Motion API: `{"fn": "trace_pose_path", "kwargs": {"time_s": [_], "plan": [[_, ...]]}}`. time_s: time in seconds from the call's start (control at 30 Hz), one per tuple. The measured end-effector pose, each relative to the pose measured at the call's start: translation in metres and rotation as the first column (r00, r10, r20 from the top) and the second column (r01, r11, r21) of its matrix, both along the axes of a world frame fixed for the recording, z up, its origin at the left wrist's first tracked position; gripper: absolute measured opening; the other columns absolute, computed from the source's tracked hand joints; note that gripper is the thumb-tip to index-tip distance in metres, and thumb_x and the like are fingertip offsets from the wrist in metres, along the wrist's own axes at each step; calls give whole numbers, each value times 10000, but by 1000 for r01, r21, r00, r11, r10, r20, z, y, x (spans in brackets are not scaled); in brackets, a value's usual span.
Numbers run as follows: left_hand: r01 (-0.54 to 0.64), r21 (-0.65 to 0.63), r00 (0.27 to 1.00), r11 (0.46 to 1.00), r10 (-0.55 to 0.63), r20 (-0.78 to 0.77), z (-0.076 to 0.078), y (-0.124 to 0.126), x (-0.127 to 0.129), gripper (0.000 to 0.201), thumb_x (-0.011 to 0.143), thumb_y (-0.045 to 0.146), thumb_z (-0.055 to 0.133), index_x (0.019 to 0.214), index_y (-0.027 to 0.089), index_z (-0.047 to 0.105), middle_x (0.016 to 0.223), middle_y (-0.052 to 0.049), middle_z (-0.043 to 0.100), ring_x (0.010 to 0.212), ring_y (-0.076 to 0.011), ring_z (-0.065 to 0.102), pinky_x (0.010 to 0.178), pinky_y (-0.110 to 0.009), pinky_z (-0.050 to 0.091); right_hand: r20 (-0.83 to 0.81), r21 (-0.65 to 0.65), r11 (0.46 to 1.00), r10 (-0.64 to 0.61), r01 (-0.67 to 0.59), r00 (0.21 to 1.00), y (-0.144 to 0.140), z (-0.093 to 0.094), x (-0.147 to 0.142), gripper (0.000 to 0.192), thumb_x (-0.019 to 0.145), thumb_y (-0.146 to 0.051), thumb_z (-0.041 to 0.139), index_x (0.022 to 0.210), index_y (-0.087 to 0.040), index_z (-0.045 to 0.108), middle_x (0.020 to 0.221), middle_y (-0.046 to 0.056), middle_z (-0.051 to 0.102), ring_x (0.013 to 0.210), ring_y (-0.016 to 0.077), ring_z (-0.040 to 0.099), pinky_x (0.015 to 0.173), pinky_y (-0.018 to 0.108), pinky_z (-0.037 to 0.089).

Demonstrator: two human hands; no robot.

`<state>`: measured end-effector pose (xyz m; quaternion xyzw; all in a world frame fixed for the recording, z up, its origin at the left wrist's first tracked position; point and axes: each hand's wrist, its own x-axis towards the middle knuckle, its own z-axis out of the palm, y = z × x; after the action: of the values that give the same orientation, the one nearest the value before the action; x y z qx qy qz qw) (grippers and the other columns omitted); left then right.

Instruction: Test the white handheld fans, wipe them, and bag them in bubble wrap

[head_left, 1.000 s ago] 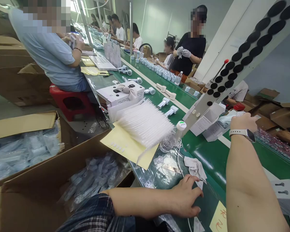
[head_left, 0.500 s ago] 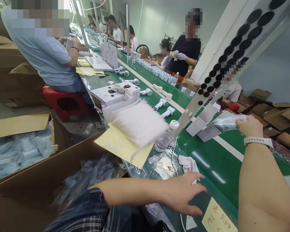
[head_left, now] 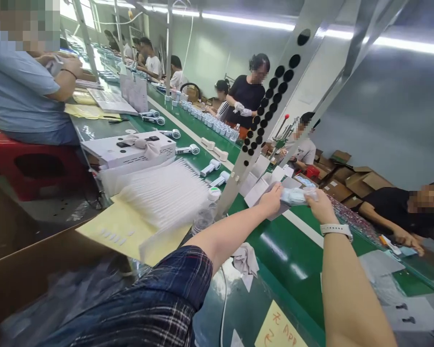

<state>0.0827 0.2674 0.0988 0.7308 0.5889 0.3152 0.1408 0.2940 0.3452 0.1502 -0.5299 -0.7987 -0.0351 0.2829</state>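
Head cam: both hands out over green belt (head_left: pixel 304 250), sharing one clear plastic pouch (head_left: pixel 295 194). Left hand (head_left: pixel 273 198) pinched on pouch's left end, right hand (head_left: pixel 320 205) clamped on right end. Long axis approx horizontal, running L-R between hands, just above white leaflets (head_left: pixel 262 185). Both equally near, arms fully extended. Water bottle (head_left: pixel 207 211) well to the left, untouched.

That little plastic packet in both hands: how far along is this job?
Midway, it seems. In hand: the left hand and right hand grip a clear packet above the green belt. Done: nothing packed shows. Left: open white boxes beside the hands, and white devices lying up the belt.
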Motion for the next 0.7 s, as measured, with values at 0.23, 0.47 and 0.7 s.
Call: {"fn": "trace_pose_path", "kwargs": {"time_s": [0.23, 0.47, 0.7], "plan": [[-56, 4, 998, 998, 56, -42, 7, 20, -1, 553, 1063, 143, 526, 1613, 183, 497, 1821, -205, 316, 1348, -290, 711, 1084, -424, 629, -42, 2, 994, -110, 111, 993, -19, 8, 1, 345, 1075, -486, 685, 1211, -170, 699, 1183, 75, 710, 1055, 223, 691, 966, 437, 598], [-31, 14, 999, 999, 32, -27, 7, 20, 6, 480, 1071, 389, 706, 1500, 197, 608, 1515, -139, 636, 1275, -277, 699, 1055, -502, 649, 58, -29, 932, -360, 362, 931, -38, 11, -32, 350, 1084, -454, 667, 1298, -178, 674, 1326, 106, 676, 1094, 232, 681, 965, 442, 604], [51, -5, 998, 999, -51, -25, 16, 11, 9, 454, 1078, 310, 684, 1504, 175, 604, 1512, -145, 651, 1313, -285, 695, 1124, -536, 618, 200, -124, 934, -308, 336, 930, -28, 0, -78, 348, 1088, -416, 702, 1347, -185, 699, 1365, 116, 705, 1136, 229, 719, 986, 452, 646]]}}
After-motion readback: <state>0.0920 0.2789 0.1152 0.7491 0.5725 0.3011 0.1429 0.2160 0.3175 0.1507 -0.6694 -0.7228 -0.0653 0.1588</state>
